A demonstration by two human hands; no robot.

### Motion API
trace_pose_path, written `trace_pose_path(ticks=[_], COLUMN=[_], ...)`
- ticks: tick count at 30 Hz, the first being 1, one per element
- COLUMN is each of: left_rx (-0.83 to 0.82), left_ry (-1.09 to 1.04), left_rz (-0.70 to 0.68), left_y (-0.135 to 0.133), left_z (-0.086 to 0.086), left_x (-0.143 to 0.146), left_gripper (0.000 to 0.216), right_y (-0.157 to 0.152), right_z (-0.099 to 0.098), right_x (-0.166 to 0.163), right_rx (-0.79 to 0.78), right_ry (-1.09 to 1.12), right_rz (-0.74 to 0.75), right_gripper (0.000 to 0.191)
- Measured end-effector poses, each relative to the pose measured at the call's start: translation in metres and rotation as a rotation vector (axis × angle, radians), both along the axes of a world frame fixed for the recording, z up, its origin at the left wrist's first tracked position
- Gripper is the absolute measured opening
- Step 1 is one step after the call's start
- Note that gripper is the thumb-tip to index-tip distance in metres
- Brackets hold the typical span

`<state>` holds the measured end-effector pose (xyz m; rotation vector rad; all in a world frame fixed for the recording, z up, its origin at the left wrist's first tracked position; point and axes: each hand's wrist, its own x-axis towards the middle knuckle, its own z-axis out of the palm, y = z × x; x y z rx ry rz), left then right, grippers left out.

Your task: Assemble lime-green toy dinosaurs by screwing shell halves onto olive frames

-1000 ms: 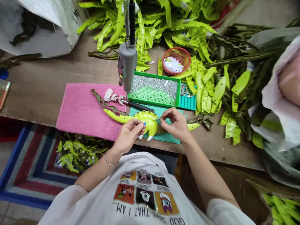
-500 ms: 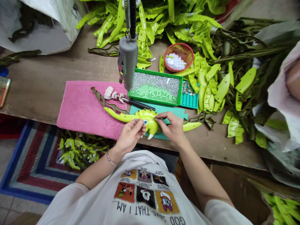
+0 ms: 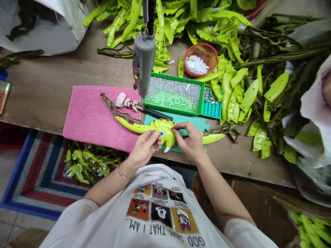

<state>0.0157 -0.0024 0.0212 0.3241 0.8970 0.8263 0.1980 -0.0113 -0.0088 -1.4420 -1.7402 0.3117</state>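
Note:
A lime-green plastic dinosaur toy with a blue eye and white horn lies across the pink towel and a teal mat at the bench's front edge. My left hand pinches the toy's head near the eye. My right hand grips the toy's body just right of the head, fingers curled over it. A grey hanging screwdriver dangles just behind the toy.
A green tray of small screws and a teal tray sit behind the toy, beside a red basket of white pieces. Green shell halves pile at back and right. Finished toys lie on the floor below.
My right hand moved left from above the teal mat and closed onto the toy's body. My left hand stayed at the head. The view shifted slightly.

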Motion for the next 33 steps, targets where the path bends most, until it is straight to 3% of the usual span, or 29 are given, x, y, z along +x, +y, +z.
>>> trace_pose_path(ticks=[7,16,22,28,33], left_rx=[-0.011,-0.01,-0.02,-0.031,-0.065], left_ry=[0.001,-0.028,-0.027,0.07,0.053], left_rz=[0.01,0.0,0.013,0.169,0.18], left_y=[0.0,-0.001,-0.009,-0.011,-0.01], left_z=[0.0,0.002,-0.001,-0.009,-0.014], left_x=[0.001,0.001,-0.007,-0.019,-0.023], left_gripper=[0.044,0.038,0.043,0.047,0.038], right_y=[-0.001,-0.007,-0.007,0.009,0.015], right_z=[-0.007,0.02,0.014,0.001,-0.008], right_x=[0.001,-0.029,-0.046,-0.054,-0.056], right_rx=[0.124,0.189,0.167,0.132,0.104], right_ry=[-0.101,0.085,0.184,-0.045,-0.167], right_rz=[0.057,0.139,0.177,0.13,0.157], right_gripper=[0.014,0.035,0.032,0.02,0.011])
